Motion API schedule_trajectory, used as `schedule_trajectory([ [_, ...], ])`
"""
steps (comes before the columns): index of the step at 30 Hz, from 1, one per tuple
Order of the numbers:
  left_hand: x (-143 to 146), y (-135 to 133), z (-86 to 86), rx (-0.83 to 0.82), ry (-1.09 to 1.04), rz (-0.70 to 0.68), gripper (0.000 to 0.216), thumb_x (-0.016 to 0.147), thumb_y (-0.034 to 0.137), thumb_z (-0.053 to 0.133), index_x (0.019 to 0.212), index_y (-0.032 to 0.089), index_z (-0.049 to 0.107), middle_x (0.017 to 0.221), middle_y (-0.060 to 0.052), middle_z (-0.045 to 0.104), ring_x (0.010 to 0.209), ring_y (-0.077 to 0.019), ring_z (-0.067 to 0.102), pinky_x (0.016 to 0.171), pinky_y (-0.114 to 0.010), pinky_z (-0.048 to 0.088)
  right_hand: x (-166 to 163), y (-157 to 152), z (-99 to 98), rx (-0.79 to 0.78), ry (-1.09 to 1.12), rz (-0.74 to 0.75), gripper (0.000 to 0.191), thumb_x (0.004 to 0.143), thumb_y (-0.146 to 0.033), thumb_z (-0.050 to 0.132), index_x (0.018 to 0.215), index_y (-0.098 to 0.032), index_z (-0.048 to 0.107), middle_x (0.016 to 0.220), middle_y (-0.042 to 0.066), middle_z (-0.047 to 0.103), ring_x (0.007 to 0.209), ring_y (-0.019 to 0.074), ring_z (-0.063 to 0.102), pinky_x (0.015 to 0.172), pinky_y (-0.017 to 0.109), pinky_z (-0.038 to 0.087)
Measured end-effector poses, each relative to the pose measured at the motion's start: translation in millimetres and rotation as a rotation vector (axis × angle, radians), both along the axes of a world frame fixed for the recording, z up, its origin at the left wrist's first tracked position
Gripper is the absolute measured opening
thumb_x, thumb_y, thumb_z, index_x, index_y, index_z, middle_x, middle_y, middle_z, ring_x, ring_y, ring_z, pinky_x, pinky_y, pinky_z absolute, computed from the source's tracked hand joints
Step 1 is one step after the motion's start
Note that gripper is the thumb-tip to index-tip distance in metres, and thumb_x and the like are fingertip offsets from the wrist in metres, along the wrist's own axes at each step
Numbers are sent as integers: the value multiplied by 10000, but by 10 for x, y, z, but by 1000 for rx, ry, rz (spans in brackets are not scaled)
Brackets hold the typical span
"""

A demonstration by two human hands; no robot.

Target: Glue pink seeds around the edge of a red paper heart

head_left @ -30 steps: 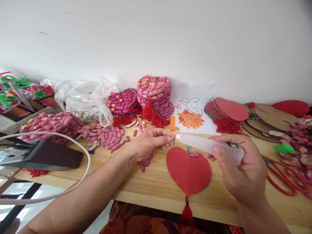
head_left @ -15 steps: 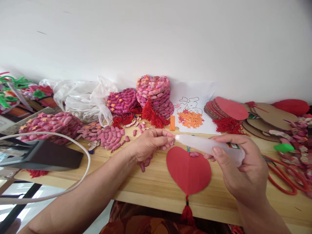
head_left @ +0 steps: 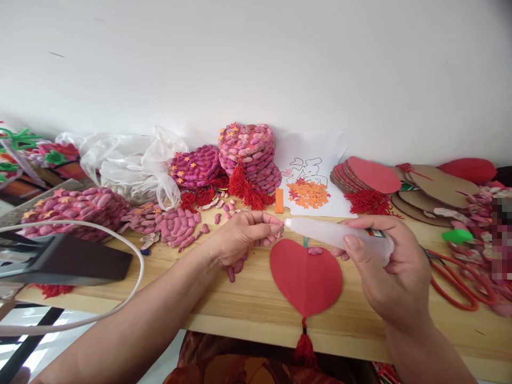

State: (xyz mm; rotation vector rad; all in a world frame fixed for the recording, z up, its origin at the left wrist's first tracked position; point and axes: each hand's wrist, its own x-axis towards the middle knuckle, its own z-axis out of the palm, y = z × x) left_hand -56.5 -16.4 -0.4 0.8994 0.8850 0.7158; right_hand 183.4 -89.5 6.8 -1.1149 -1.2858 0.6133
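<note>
Far left: black box (head_left: 88,257), white cable (head_left: 141,261) looping in front. Behind it, stack of shell-covered pieces (head_left: 82,208); then clear plastic bag (head_left: 134,168). Left hand (head_left: 246,233) has thumb and fingers pinched on a small piece (head_left: 282,230), mostly hidden. Loose pink shells (head_left: 232,269) lie under that wrist. Red heart (head_left: 306,280) sits flat on wooden table (head_left: 248,320), between the hands; one pink shell (head_left: 315,250) near its top notch, tassel (head_left: 304,346) over table edge. Right hand (head_left: 394,261) wraps translucent bottle (head_left: 324,232), tilted near level, nozzle at the small piece; can't tell if touching. Right: orange-handled scissors (head_left: 454,285), green item (head_left: 457,236).
</note>
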Motion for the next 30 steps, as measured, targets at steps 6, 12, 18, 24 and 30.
schedule_trajectory([
  [6,0,14,-25,19,2,-5,332,722,341,904,914,129,736,744,-14,657,664,-79,580,600,-175,448,-3,-2,6,-16,-6,-5,178,874,-302,780,1028,-251,706,990,60,679,642,180,665,552,324,574],
  [12,-39,-20,-16,82,187,-29,371,777,427,859,1025,186,723,810,-2,690,444,-41,509,385,-175,352,13,5,7,-99,183,119,173,892,-305,770,1048,-279,701,963,48,718,656,174,670,600,332,588],
  [18,42,-120,85,378,514,-90,281,871,431,760,1009,190,720,791,-10,709,393,-60,493,360,-203,336,65,142,38,-251,518,182,103,876,-356,751,912,-279,696,700,-26,635,560,150,610,488,278,499],
  [24,182,-178,76,1080,740,-212,68,913,174,671,949,183,728,942,-60,748,901,-187,661,840,-305,501,84,249,124,-476,880,76,91,798,-302,749,800,-256,671,813,-4,676,522,122,499,444,277,428],
  [30,329,-203,184,1365,1029,-423,147,1002,176,547,963,154,687,946,-97,701,902,-232,609,829,-359,477,75,232,70,-571,999,131,209,791,-390,748,880,-232,645,758,10,655,582,159,544,480,290,459],
])
